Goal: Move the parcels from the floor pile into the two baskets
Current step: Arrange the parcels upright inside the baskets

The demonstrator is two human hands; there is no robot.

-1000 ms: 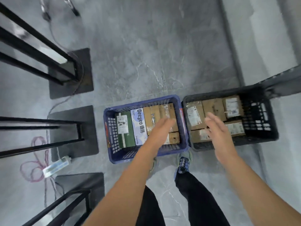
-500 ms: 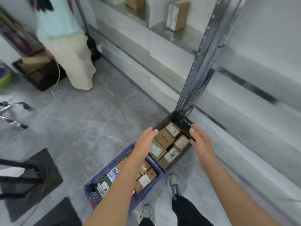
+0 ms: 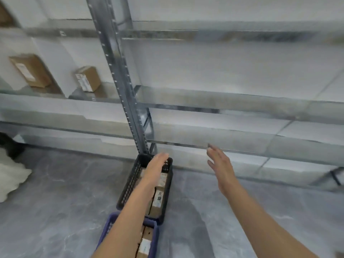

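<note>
On the floor [image 3: 55,202] by the rack upright [image 3: 119,81], parcels [image 3: 159,199] lie in the black basket [image 3: 130,181] and blue basket [image 3: 111,227]; left grip [image 3: 157,163] and right grip [image 3: 221,164] hover spread, empty, and reaching half-sighted may clip a rim.

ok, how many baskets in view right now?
2. The black basket sits on the floor at the foot of the shelf upright. The blue basket is nearer, right against it, cut off by the bottom edge. Both are partly hidden by an arm. No others are visible.
</note>
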